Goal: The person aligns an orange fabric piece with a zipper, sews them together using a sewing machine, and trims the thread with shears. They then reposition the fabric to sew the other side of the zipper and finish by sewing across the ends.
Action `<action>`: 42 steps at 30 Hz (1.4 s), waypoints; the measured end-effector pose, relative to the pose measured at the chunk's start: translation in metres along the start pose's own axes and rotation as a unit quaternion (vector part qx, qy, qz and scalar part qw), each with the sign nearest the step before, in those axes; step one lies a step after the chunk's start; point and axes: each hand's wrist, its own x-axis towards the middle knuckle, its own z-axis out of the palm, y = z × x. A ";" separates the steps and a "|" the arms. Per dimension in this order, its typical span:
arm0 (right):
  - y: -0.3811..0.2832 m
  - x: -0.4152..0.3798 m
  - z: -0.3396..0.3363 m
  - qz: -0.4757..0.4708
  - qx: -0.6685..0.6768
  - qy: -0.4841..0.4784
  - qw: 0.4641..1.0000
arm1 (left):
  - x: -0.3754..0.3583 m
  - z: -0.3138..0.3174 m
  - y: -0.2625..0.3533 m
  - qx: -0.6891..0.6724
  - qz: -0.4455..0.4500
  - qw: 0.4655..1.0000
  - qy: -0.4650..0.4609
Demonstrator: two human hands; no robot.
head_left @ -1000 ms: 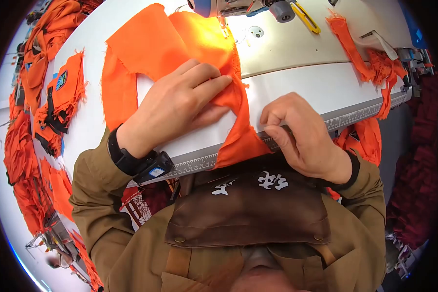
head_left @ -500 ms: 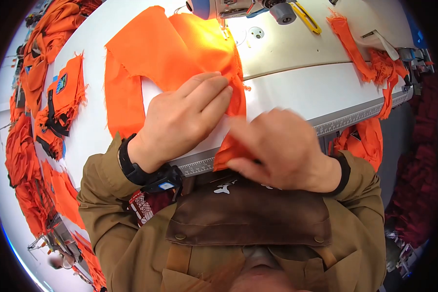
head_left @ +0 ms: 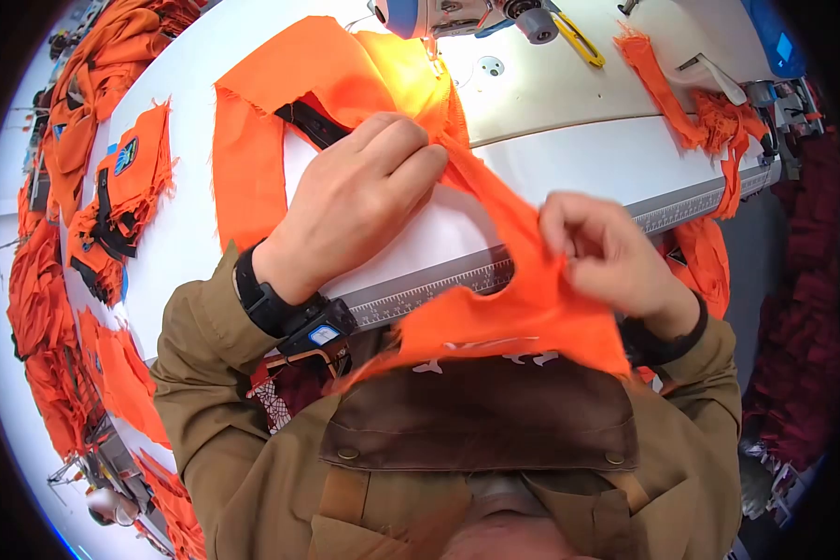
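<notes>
An orange fabric piece lies on the white table under the sewing machine, lit by its lamp. My left hand is closed on this fabric near its right edge, fingers curled under. A dark strip shows beneath a fold beside that hand. My right hand pinches an orange fabric flap, which stretches from the machine side down over the table's front edge and in front of my apron. The flap's lower end is blurred.
A ruler strip runs along the table's front edge. Near the machine lies a yellow cutter. Frayed orange scraps hang at the right. Orange pieces with a patch are stacked at left, with orange garments beyond.
My right hand has moved right, drawing the orange flap out and spreading it before my apron. My left hand has stayed nearly in place. The dark strip has come into view.
</notes>
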 end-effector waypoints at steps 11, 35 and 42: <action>-0.012 0.059 -0.015 -0.400 -0.570 0.083 0.713 | 0.006 0.006 0.002 0.164 0.030 0.985 0.038; -0.025 0.074 -0.037 -0.387 -0.560 0.065 0.730 | 0.006 0.015 -0.002 -0.028 0.017 0.997 -0.069; -0.020 0.103 -0.047 -0.450 -0.610 0.006 0.652 | 0.004 0.013 -0.009 -0.081 -0.010 0.994 -0.068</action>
